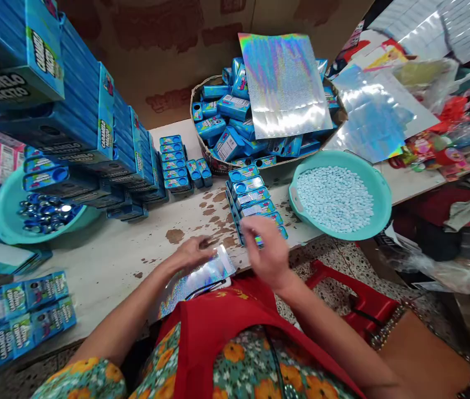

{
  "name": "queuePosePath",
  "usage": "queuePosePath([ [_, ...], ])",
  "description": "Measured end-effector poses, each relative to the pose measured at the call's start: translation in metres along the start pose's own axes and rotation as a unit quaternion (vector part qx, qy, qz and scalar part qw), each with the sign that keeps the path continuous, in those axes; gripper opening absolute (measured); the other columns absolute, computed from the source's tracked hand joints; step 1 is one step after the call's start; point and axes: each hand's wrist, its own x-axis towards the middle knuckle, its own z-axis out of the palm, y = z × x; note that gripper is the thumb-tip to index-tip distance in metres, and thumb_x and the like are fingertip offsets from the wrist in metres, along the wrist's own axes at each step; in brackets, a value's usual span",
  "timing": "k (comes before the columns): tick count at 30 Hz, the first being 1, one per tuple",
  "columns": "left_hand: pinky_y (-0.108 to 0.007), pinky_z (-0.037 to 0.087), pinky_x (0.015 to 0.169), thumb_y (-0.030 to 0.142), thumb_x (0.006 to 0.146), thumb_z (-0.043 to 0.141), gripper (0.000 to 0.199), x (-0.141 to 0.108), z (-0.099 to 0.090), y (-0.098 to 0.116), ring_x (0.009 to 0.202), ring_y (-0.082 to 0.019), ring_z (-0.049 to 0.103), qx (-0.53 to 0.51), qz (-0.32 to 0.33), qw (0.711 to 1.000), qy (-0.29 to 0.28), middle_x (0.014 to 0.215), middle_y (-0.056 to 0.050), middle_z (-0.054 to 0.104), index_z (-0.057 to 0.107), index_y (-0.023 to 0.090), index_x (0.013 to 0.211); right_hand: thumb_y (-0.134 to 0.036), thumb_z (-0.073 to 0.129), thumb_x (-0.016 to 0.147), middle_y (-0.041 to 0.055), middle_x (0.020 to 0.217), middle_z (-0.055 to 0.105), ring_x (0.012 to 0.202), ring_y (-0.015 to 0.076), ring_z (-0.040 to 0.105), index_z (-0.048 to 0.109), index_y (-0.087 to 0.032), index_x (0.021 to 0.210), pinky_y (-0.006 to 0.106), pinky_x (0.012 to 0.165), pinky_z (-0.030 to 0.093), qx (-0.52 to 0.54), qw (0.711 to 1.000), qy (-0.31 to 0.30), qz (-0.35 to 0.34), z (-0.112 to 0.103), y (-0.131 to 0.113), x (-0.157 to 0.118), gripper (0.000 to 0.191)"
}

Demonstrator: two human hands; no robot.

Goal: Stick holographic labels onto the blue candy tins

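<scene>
My left hand (193, 253) hovers low at the table's front edge, beside a shiny holographic sticker sheet (213, 269); its fingers look loosely apart, with nothing visible in them. The sheet lies at the edge against my red apron (222, 310). My right hand (268, 249) is over the near end of a double row of small blue candy dispensers (255, 197). Its thumb and fingers are bent together in a pinch, slightly blurred, and whatever they hold is hidden. Parts of the nearest dispensers are covered by this hand.
Behind the row, a cardboard box (201, 145) holds many blue dispensers, with another holographic sheet (284, 83) on top. A turquoise basin (382, 208) of pale candies stands right. Tall stacks of blue boxes (81, 105) and a basin (4, 216) of shiny blue pieces stand left.
</scene>
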Motion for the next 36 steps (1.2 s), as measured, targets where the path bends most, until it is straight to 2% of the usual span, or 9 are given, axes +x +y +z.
queuePosePath([
  [4,-0.025,0.033,0.058,0.039,0.076,0.05,0.027,-0.018,0.019,-0.02,0.06,-0.016,0.05,0.044,-0.047,0.997,-0.038,0.061,-0.001,0.058,0.063,0.017,0.068,-0.013,0.04,0.088,0.0066,0.107,0.063,0.102,0.0185,0.056,0.056,-0.025,0.116,0.035,0.087,0.049,0.046,0.973,-0.225,-0.002,0.053,0.003,-0.047,0.034],
  [8,-0.023,0.024,0.053,0.038,0.078,0.047,0.029,-0.023,0.025,-0.017,0.055,-0.013,0.042,0.022,-0.019,1.0,-0.004,0.056,0.001,0.051,0.059,0.017,0.062,-0.018,0.051,0.086,0.0103,0.125,0.055,0.111,0.0251,0.05,0.055,-0.024,0.12,0.042,0.09,0.046,-0.076,0.954,-0.289,0.008,0.093,0.028,-0.067,0.035],
  [14,-0.024,0.022,0.052,0.035,0.078,0.046,0.029,-0.02,0.025,-0.023,0.055,-0.013,0.041,0.0,-0.021,1.0,0.009,0.055,0.001,0.051,0.058,0.017,0.059,-0.016,0.047,0.088,0.0083,0.137,0.046,0.123,0.0269,0.041,0.043,-0.024,0.132,0.046,0.095,0.04,-0.13,0.926,-0.344,-0.084,0.091,0.042,-0.082,0.045],
  [18,-0.024,0.024,0.053,0.037,0.078,0.043,0.03,-0.015,0.026,-0.027,0.057,-0.013,0.042,0.013,-0.034,0.999,-0.006,0.056,0.001,0.051,0.059,0.017,0.063,-0.014,0.048,0.087,0.0092,0.133,0.049,0.122,0.0256,0.042,0.053,-0.021,0.119,0.043,0.096,0.037,-0.128,0.926,-0.34,-0.102,0.081,0.041,-0.086,0.033],
  [23,-0.025,0.033,0.061,0.037,0.08,0.043,0.029,-0.015,0.022,-0.024,0.067,-0.017,0.052,0.049,-0.049,0.998,-0.002,0.068,-0.003,0.06,0.063,0.018,0.071,-0.02,0.044,0.09,0.0083,0.085,0.063,0.086,0.0202,0.056,0.059,-0.017,0.088,0.033,0.077,0.043,-0.092,0.946,-0.308,-0.05,0.053,0.01,-0.06,0.016],
  [26,-0.029,0.04,0.077,0.043,0.082,0.043,0.036,-0.023,0.011,-0.001,0.091,-0.021,0.056,-0.04,-0.013,0.995,0.092,0.1,-0.008,0.064,0.061,0.019,0.103,-0.022,0.046,0.09,0.0057,0.082,0.061,0.079,0.0176,0.055,0.056,-0.018,0.085,0.028,0.071,0.043,-0.039,0.964,-0.264,0.018,0.024,-0.016,-0.035,0.012],
  [28,-0.03,0.041,0.083,0.047,0.08,0.047,0.048,-0.03,0.002,0.024,0.103,-0.022,0.054,-0.153,0.052,0.983,0.091,0.116,-0.01,0.059,0.052,0.02,0.119,-0.021,0.048,0.088,0.0037,0.082,0.061,0.077,0.0162,0.056,0.055,-0.019,0.084,0.027,0.069,0.042,-0.002,0.969,-0.242,0.052,0.007,-0.028,-0.021,0.009],
  [32,-0.025,0.044,0.065,0.046,0.078,0.053,0.032,-0.037,-0.01,0.072,0.07,-0.015,0.058,-0.232,0.076,0.968,-0.057,0.074,-0.004,0.064,0.06,0.016,0.087,-0.023,0.051,0.087,0.0011,0.079,0.062,0.074,0.0155,0.056,0.056,-0.021,0.085,0.027,0.066,0.043,0.03,0.974,-0.188,0.121,-0.011,-0.028,-0.002,0.007],
  [36,-0.021,0.039,0.05,0.042,0.086,0.042,0.029,-0.016,-0.021,0.098,0.048,-0.009,0.047,-0.222,0.079,0.971,-0.037,0.054,0.004,0.051,0.051,0.016,0.075,-0.027,0.056,0.084,0.0045,0.089,0.062,0.089,0.0199,0.055,0.062,-0.022,0.082,0.032,0.076,0.044,-0.016,0.989,-0.078,0.128,-0.013,-0.003,0.025,0.009],
])
